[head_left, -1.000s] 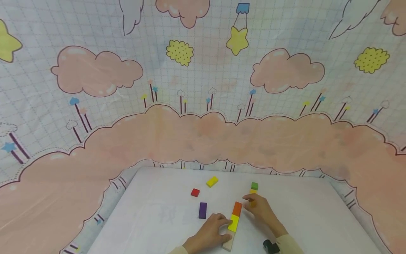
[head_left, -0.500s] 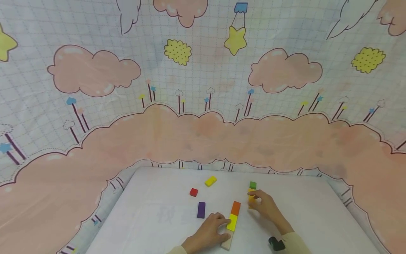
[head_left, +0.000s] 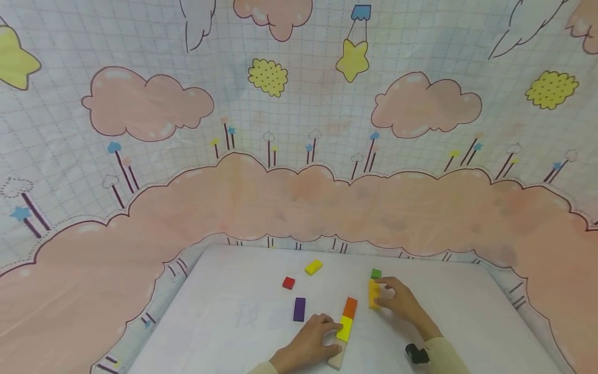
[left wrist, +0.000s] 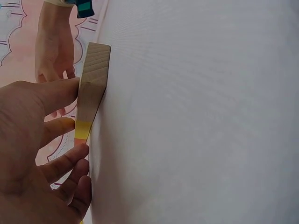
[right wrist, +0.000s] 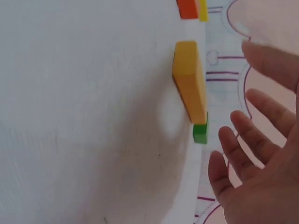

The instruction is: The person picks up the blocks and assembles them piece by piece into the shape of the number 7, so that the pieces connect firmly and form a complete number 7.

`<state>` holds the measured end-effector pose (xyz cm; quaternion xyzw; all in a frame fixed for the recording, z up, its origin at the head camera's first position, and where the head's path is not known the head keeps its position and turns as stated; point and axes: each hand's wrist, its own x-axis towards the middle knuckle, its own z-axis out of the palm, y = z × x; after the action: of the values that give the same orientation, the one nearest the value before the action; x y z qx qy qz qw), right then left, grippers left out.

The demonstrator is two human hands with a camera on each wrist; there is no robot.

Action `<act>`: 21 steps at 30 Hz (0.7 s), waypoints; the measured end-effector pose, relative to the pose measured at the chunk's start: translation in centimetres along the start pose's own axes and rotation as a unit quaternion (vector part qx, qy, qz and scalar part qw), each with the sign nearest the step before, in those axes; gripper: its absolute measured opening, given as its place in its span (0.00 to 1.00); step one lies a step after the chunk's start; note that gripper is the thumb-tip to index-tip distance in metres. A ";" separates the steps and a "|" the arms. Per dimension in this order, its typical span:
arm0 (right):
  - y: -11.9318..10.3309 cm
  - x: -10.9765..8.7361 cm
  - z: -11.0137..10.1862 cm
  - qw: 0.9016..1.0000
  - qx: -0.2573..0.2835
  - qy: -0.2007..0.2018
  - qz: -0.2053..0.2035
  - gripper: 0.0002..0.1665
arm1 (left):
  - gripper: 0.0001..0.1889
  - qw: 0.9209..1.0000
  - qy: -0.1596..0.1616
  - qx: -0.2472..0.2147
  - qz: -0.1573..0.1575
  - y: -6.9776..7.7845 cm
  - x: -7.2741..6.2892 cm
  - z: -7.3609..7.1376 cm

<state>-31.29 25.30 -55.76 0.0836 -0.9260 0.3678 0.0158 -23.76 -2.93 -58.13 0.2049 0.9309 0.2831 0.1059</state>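
By R fingers (right wrist: pixel 254 137); amber blk (right wrist: pixel 188 70)

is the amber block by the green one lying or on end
The amber block is lying, its long side along the table.

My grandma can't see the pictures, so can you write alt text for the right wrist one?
A person's right hand, fingers apart, appears beside a long golden-yellow block on a white table. A small green block sits at the golden-yellow block's far end, and part of an orange block shows at the picture's top edge, with a sliver of yellow beside it.
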 end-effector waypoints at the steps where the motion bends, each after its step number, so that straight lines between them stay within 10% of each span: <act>1: 0.2 0.0 -0.1 1.000 0.003 -0.008 0.001 0.31 | 0.23 1.000 -0.001 0.000 0.000 0.0 0.1 0.0; 21: 1.7 1.2 0.0 0.997 -0.015 -0.072 0.017 0.42 | 0.24 1.000 0.001 -0.002 -0.003 0.0 0.2 0.1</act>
<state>-32.80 26.32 -56.81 0.0935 -0.9314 0.3472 -0.0557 -23.91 -2.82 -58.19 0.2019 0.9311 0.2846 0.1065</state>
